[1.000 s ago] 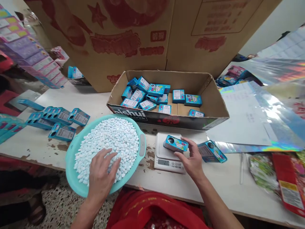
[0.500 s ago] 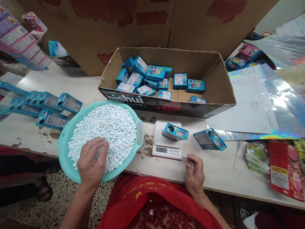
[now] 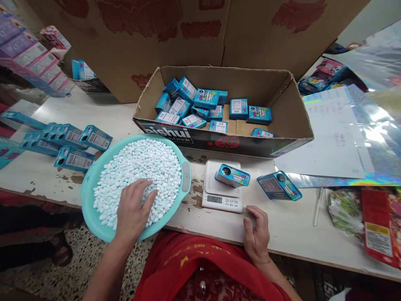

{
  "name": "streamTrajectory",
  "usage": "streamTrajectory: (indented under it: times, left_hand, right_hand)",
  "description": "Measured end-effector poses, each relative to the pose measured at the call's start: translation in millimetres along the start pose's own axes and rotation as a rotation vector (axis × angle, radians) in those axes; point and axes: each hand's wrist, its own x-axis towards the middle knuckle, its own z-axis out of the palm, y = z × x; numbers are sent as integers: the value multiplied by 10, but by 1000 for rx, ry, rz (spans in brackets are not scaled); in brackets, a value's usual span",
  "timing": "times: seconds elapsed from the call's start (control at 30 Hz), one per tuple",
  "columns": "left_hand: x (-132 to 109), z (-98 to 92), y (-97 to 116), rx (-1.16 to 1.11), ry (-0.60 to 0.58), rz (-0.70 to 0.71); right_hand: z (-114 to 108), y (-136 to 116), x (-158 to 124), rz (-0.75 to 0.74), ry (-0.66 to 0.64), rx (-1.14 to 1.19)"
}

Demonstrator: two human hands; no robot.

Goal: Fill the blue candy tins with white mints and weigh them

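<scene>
My left hand [image 3: 134, 207] lies over the small pale candies [image 3: 144, 163] heaped in a turquoise basin [image 3: 187, 177]. Its thumb stands apart from the fingers, and the fingertips touch the candies. At the table's front edge rests my right hand [image 3: 257, 234], loosely curled with the thumb apart and nothing in it. Just beyond that hand is a white kitchen scale [image 3: 224, 205] with a lit display. One blue candy tin [image 3: 232, 175] stands on the scale, its round opening facing up. A second blue tin [image 3: 278, 186], also with a round opening, stands to the right.
Behind the scale, an open cardboard box [image 3: 225, 144] holds several blue tins [image 3: 206, 98]. More tins [image 3: 73, 158] stand on the left. Papers [image 3: 335, 138] and red packaging [image 3: 377, 225] lie on the right. A person's foot [image 3: 61, 251] shows below on the left.
My left hand has shifted right across the candies, its thumb now farther from the fingers. The whole view has moved slightly. My right hand stays at the table edge.
</scene>
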Motion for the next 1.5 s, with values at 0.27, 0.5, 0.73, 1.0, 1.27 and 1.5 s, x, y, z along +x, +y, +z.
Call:
streamTrajectory:
  times: [0.27, 0.5, 0.73, 1.0, 1.27, 1.5]
  left_hand:
    - [13, 33, -26, 107, -45, 84]
    - [13, 20, -32, 192, -55, 177]
    - [16, 17, -32, 225, -81, 192]
    - [14, 1, -17, 165, -90, 189]
    - [4, -58, 39, 134, 118, 132]
    - [-5, -17, 23, 182, 43, 96]
  right_hand:
    - [0, -13, 25, -24, -3, -14]
    - [5, -15, 22, -26, 7, -29]
    - [5, -23, 24, -18, -3, -33]
    - [12, -29, 28, -21, 8, -30]
    - [12, -30, 33, -17, 9, -18]
    - [9, -30, 37, -21, 8, -5]
